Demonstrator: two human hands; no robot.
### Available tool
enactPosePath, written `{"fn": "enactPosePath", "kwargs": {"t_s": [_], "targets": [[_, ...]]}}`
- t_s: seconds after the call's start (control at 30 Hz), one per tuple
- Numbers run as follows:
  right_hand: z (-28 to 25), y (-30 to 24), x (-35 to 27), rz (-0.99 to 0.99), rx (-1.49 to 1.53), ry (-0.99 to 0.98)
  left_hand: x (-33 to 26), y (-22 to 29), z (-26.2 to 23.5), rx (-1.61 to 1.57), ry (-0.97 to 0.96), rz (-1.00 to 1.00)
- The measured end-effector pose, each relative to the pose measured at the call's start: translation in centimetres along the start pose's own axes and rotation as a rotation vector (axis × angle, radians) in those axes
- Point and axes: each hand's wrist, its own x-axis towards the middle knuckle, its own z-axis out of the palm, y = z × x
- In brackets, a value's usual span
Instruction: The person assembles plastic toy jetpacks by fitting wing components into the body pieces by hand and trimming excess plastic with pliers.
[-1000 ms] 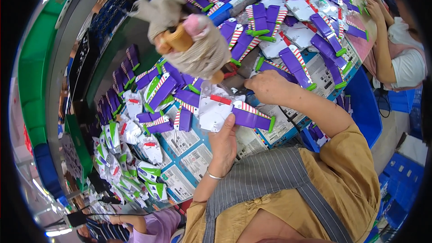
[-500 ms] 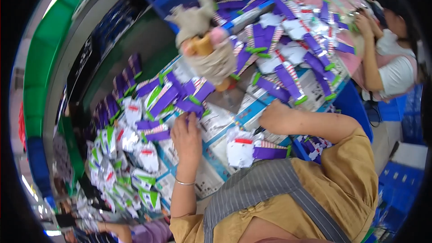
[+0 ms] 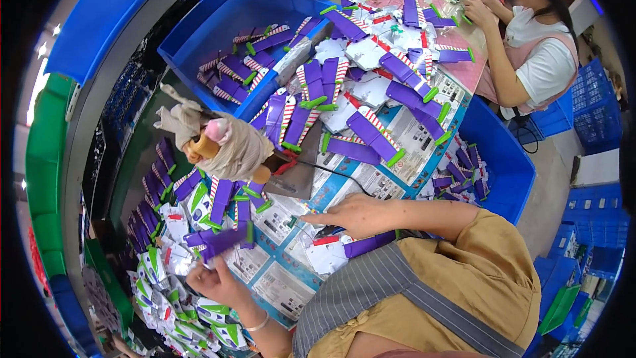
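Observation:
My left hand (image 3: 215,284), at the left of the workbench, has its fingers closed on the end of a purple toy wing (image 3: 222,243) with a green tip, smeared by motion. Further right, my right hand (image 3: 361,217) is curled with its forefinger stretched left. A dark tool (image 3: 329,231) shows under its fingers; its kind is not plain. Just below lies a white toy body (image 3: 326,256) with a red strip and a purple wing (image 3: 371,244) attached, partly behind my apron. A small green bit (image 3: 291,222) sits by the forefinger's tip.
White-and-green toy parts (image 3: 199,318) are heaped at left. Winged bodies (image 3: 371,53) pile up at the back, beside a blue bin (image 3: 199,16). A cloth-wrapped bundle (image 3: 242,149) stands mid-left, near a black cable (image 3: 334,172). Another blue bin (image 3: 520,166) is at right; a co-worker (image 3: 530,59) sits beyond.
The view has shifted. My left hand has moved left and down, and now holds a purple wing. My right hand has moved left over the white toy body, its forefinger now stretched out.

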Motion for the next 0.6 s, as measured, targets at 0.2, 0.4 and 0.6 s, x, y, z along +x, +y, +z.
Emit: {"fn": "enactPosePath", "kwargs": {"t_s": [0.2,0.4,0.6], "targets": [[-1.0,-0.3,0.8,0.065,0.060,-0.277,-7.3,1.3,-3.0,-0.043,-0.596,-0.599],[1.1,0.3,1.0,0.075,0.028,-0.229,-10.3,0.8,-2.9,-0.129,-0.533,-1.005],[-0.2,0.5,0.6,0.143,0.026,-0.238,-8.6,-0.7,0.1,0.089,-0.674,-0.600]]}}
